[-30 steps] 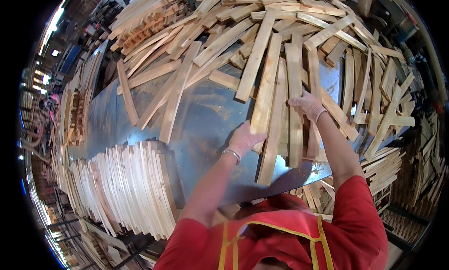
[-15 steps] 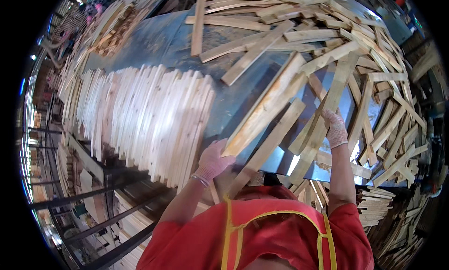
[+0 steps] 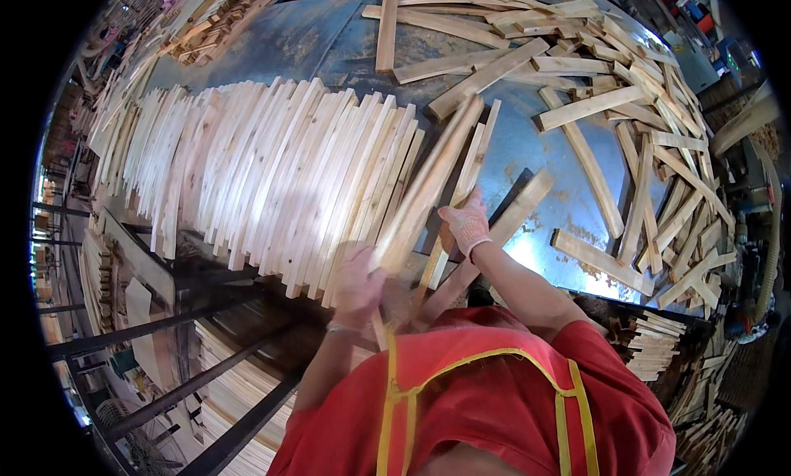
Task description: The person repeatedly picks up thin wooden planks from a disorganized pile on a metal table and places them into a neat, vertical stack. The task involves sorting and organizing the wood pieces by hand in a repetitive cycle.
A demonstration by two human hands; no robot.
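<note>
My left hand (image 3: pixel 360 286), in a pale knit glove and smeared by motion, is closed round the near end of a long wooden slat (image 3: pixel 430 178). The slat slants away from me, its far end leaning right. My right hand (image 3: pixel 466 222), gloved too, grips a pair of narrower slats (image 3: pixel 471 164) just right of it, thumb toward the left. To the left of both hands lies a tight row of pale wooden slats (image 3: pixel 272 175) side by side. Another loose slat (image 3: pixel 515 212) lies close by my right wrist, its near end passing under my forearm.
The blue-grey metal table (image 3: pixel 531 159) carries sawdust. A jumbled heap of slats (image 3: pixel 667 146) covers its right and far sides. Dark metal bars (image 3: pixel 156 336) stick out at the lower left, above stacked boards (image 3: pixel 235 402). A small stack of slats (image 3: pixel 655 344) sits below the table's right edge.
My right hand has moved left from the loose slats at the right to beside my left hand, bringing slats along. The left hand's slat now stands closer to the row.
</note>
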